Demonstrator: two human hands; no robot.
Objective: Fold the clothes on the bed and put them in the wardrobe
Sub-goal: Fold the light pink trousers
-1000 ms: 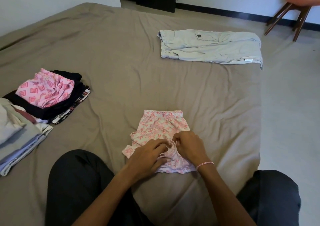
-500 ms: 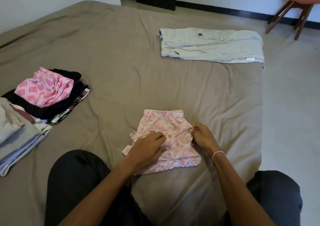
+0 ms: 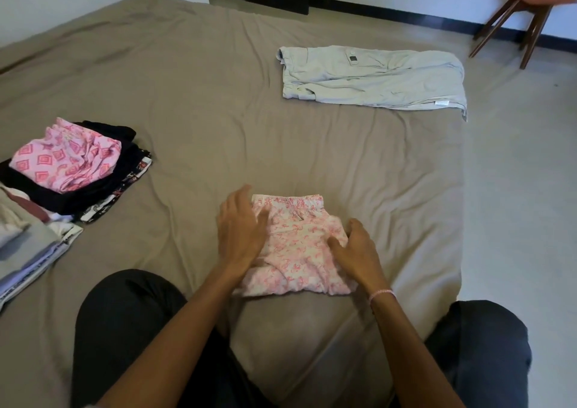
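I press my left hand [image 3: 240, 229] and right hand [image 3: 356, 251], fingers straight, flat on the small pink-printed white cotton garment [image 3: 299, 251], nearly folded. A stack of folded clothes [image 3: 65, 164] lies left of my fingers. The pale grey trousers [image 3: 371, 76] beyond them await folding.

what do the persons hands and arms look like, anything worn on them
No sleeves are in view; both arms show bare up to the frame edge. The left hand wears nothing: no ring, watch or band shows. The right hand has one thin pale pink bracelet around its wrist.
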